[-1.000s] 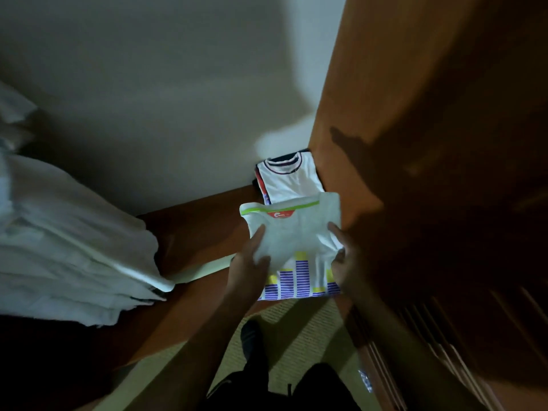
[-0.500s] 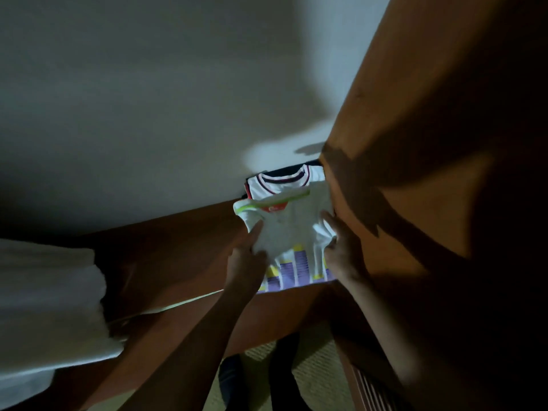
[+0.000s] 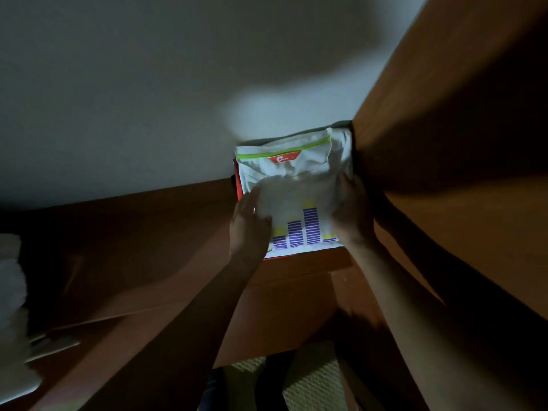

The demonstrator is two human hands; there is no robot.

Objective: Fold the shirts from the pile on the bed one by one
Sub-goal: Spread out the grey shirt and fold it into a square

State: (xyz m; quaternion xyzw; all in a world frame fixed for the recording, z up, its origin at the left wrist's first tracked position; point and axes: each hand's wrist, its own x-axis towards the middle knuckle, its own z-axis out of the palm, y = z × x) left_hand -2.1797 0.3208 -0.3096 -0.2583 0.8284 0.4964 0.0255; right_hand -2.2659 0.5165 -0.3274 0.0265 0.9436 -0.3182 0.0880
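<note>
Head view: left hand (image 3: 249,226) lay flat, fingers straight, on the edge of the folded shirt (image 3: 296,185) away from the wardrobe (image 3: 444,143); right hand (image 3: 353,215), blurred, seemingly cupped the wardrobe-side edge in a curled grip. Shirt rested atop the stack (image 3: 236,180), collar farthest.

Inventory of what I wear and show, dim light:
- My left hand (image 3: 250,223), centre of frame: bare, blurred.
- My right hand (image 3: 353,216), just right of centre: bare, outer edge in shadow.
- Left forearm (image 3: 184,315) and right forearm (image 3: 415,307): uncovered down to the lower frame edge.
- Dark garment (image 3: 268,381), bottom centre: kind unclear.
</note>
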